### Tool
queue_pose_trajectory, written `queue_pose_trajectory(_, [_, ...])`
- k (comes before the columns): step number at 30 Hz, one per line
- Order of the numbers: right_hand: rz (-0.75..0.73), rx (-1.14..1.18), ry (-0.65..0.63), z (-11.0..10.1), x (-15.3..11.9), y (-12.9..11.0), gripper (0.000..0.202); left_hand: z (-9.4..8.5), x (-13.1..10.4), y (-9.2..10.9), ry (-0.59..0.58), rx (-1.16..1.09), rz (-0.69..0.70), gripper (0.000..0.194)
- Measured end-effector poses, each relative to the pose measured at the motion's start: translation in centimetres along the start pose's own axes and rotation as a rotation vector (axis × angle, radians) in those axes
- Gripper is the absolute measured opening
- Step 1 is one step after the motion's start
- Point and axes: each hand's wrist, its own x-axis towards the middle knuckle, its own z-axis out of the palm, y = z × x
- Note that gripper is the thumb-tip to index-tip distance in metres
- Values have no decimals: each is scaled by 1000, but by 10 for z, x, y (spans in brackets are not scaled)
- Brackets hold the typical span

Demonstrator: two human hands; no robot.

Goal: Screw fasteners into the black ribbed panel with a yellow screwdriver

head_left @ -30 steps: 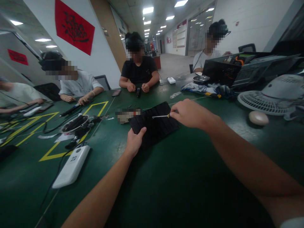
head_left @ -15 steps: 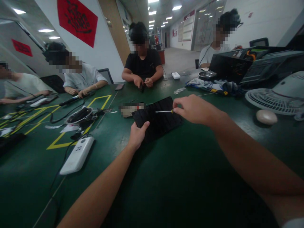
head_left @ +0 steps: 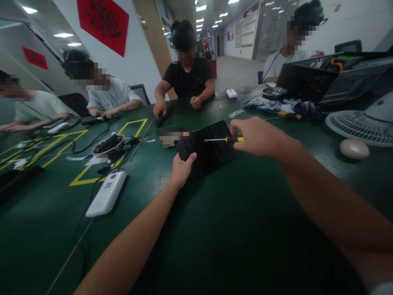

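Note:
My left hand (head_left: 183, 167) grips the near left corner of a flat black panel (head_left: 211, 157), its thumb lying on top. The panel has ridged sections and sits tilted over the green table; what it is exactly I cannot tell. In my right hand (head_left: 254, 134) is a screwdriver (head_left: 229, 139) with a yellow and black handle. Its thin metal shaft points left above the panel. Whether the tip touches the panel cannot be made out. Just behind the panel's left corner lies a partly blurred beige item (head_left: 172, 138).
A white power bank (head_left: 107, 192) marked 22 and a round dish (head_left: 109, 145) with dark parts lie left on the green table (head_left: 215, 237). To the right are a white fan (head_left: 359, 123), a pale computer mouse (head_left: 354, 149) and a cloth bundle (head_left: 276, 107). Several people sit around.
More of the screwdriver's handle shows in my right hand, whose fingers have shifted on it. The whole view has moved slightly. The person opposite has reached a hand outward with a dark object.

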Motion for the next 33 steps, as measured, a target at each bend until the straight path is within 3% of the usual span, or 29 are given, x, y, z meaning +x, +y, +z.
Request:
queue_pose_trajectory(19, [58, -13, 123, -14, -7, -15, 29, 1, 1, 5, 12, 0, -28, 51])
queue_pose_trajectory(33, [-74, 14, 141, -7, -8, -16, 29, -2, 2, 1, 0, 9, -14, 54])
